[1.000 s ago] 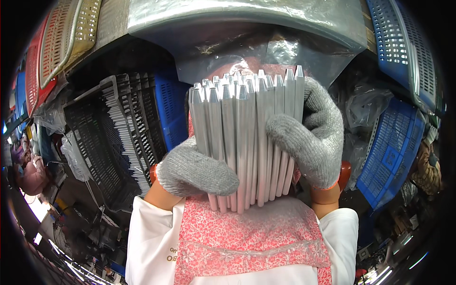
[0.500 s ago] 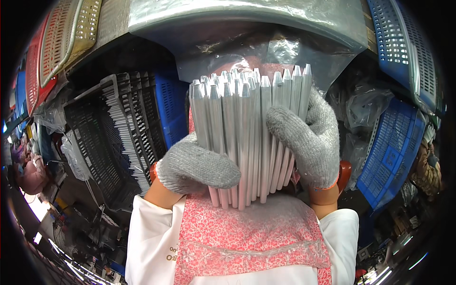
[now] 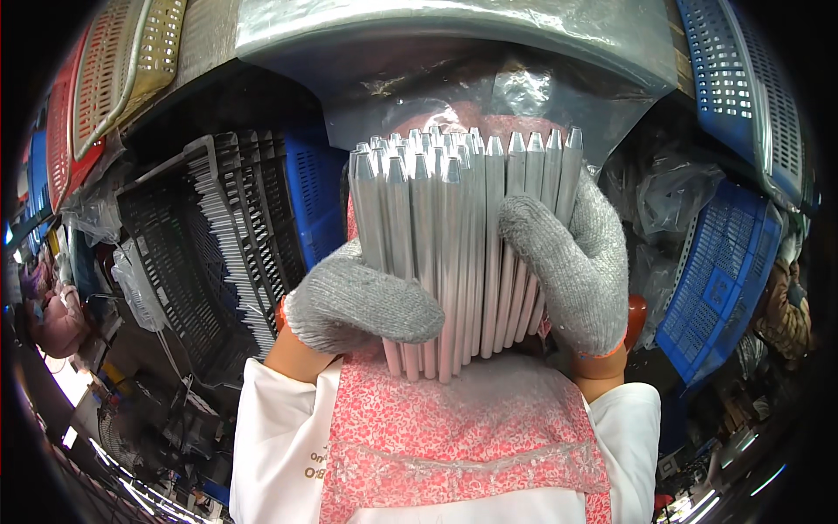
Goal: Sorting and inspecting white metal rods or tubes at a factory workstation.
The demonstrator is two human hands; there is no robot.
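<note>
Head view: left hand (image 3: pixel 362 301) and right hand (image 3: pixel 576 271), both in gray knit gloves with orange cuffs, are clamped on a bundle of silvery metal rods (image 3: pixel 449 262). Bundle sits between the hands, in front of the torso, just above a pink floral apron (image 3: pixel 463 428). Rods near upright, tapered ends up, tops uneven, lower ends fanning a bit. Left thumb lies across the front of the bundle, low on the left; right thumb presses the front higher up, on the right. Other fingers mostly hidden behind rods.

Beyond the rods, gray plastic sheeting (image 3: pixel 454 26) drapes over a bench edge. Left: black crates (image 3: pixel 179 262), blue crate (image 3: pixel 314 205) beside them, red basket (image 3: pixel 63 144) at upper left. Right: tilted blue basket (image 3: pixel 720 275), crumpled clear plastic (image 3: pixel 676 196) next to it.
</note>
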